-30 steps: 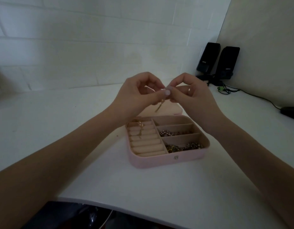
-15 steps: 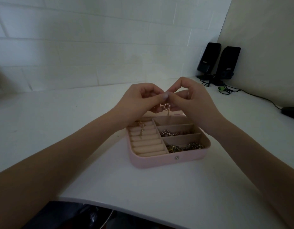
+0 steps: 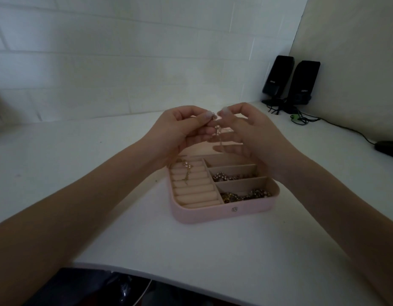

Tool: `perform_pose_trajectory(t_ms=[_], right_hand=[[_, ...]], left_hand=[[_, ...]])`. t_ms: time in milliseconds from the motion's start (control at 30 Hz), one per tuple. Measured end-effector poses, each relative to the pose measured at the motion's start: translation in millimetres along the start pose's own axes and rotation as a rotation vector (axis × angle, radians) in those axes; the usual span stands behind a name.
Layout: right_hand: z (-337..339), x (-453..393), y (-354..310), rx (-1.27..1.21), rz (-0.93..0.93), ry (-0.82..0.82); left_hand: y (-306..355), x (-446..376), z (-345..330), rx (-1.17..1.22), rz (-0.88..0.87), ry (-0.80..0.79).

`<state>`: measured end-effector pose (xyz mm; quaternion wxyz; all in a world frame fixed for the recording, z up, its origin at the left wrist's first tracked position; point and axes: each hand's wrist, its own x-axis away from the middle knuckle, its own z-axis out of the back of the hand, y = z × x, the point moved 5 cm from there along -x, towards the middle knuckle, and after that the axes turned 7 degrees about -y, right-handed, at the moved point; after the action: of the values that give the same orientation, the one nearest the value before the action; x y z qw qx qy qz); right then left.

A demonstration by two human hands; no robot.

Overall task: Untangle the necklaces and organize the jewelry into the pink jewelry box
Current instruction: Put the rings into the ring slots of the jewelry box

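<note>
The open pink jewelry box (image 3: pixel 215 214) lies on the white table in front of me. A small gold earring with pale beads (image 3: pixel 218 131) hangs above the box's back edge. My left hand (image 3: pixel 180 131) pinches its top between thumb and forefinger. My right hand (image 3: pixel 248 131) is just to its right, fingertips touching or nearly touching the same piece. A similar gold earring (image 3: pixel 186 167) rests on the ring rolls at the box's left. A beaded chain (image 3: pixel 226 177) fills the middle right compartment, and a darker gold chain (image 3: pixel 244 196) fills the front right one.
Two black speakers (image 3: pixel 290 82) stand in the back right corner with cables (image 3: pixel 301 119) trailing along the wall. A black object (image 3: pixel 387 147) lies at the right edge. The table's front edge (image 3: pixel 147 271) curves near my body.
Both hands dropped from higher up to just above the box's back edge. The earring now hangs more freely below my left fingertips, and my right fingers have loosened and spread.
</note>
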<state>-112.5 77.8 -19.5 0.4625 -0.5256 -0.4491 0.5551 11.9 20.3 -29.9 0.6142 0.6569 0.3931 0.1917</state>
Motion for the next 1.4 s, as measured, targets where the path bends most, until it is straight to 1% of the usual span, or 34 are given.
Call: perform_pose_trajectory(t_ms=[100,200,267,333,433,533,667,733,900,1067,1167,1267,1400], right_hand=[[-6.3,3.0,3.6,0.082,0.007,-0.014],[-6.3,3.7,1.6,0.125,0.089,0.043],[-3.1,2.4,0.8,0.155,0.103,0.063],[1.2,0.9,0.8,0.231,0.113,0.084],[5.3,-0.1,-2.8,0.417,0.177,0.139],[4.7,0.9,-10.9,0.519,0.249,0.158],[0.5,3.4,-17.8,0.536,0.298,0.122],[-1.1,4.1,-19.0,0.544,0.299,0.104],[-5.2,3.8,-17.8,0.649,0.266,0.023],[-9.9,6.3,-20.2,0.793,0.290,-0.055],[-13.9,8.1,-19.5,0.830,0.268,-0.101],[-16.9,8.0,-16.7,0.856,0.247,-0.146],[-16.5,6.6,-12.8,0.895,0.208,-0.179]], left_hand=[[1.6,-0.7,2.6,-0.022,-0.009,0.038],[1.7,-0.4,4.2,-0.053,-0.028,0.060],[1.8,0.3,5.6,-0.073,-0.041,0.058],[1.9,0.4,7.2,-0.154,-0.052,0.051],[6.9,1.5,7.6,-0.359,-0.102,0.064],[15.8,2.3,9.5,-0.416,-0.112,0.049],[24.3,2.2,18.8,-0.438,-0.042,-0.030],[25.2,2.7,23.1,-0.475,-0.020,-0.057],[20.5,2.9,23.5,-0.609,0.038,-0.142],[24.2,6.8,23.1,-0.820,0.075,-0.262],[23.8,7.3,25.1,-0.933,0.081,-0.293],[21.5,6.7,26.2,-0.981,0.066,-0.328],[19.3,6.4,27.2,-0.970,0.085,-0.363]])
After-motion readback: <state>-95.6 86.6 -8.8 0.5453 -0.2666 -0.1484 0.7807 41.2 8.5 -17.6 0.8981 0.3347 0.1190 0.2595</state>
